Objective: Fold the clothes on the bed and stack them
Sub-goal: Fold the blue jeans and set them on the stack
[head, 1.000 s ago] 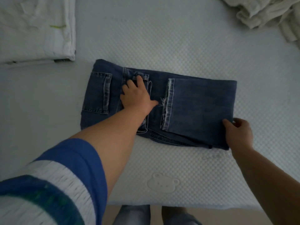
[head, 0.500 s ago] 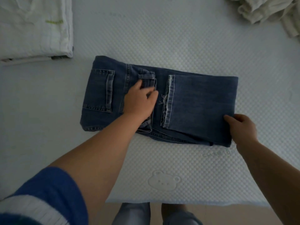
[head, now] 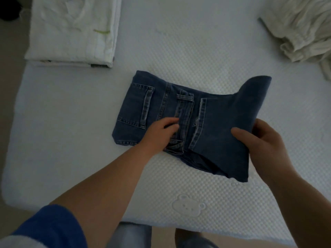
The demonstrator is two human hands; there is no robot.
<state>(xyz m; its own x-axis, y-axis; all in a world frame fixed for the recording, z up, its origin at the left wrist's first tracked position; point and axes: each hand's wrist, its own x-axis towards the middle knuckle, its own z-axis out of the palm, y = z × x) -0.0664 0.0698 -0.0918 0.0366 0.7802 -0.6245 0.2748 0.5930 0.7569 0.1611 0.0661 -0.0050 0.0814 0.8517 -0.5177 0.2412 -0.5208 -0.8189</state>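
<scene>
Now jeans (head: 157, 111) lie between both hands' fingers (head: 240, 134).

Your jeans (head: 180, 122) lie near the middle of the bed (head: 179, 42), a little toward its near edge, with your left hand (head: 161, 134) resting on their middle and your right hand (head: 258, 140) holding their right end raised off the bed. A folded stack (head: 71, 29) sits at the far left corner. A loose heap of cloth (head: 300, 29) lies at the far right corner, well apart from the jeans.
</scene>
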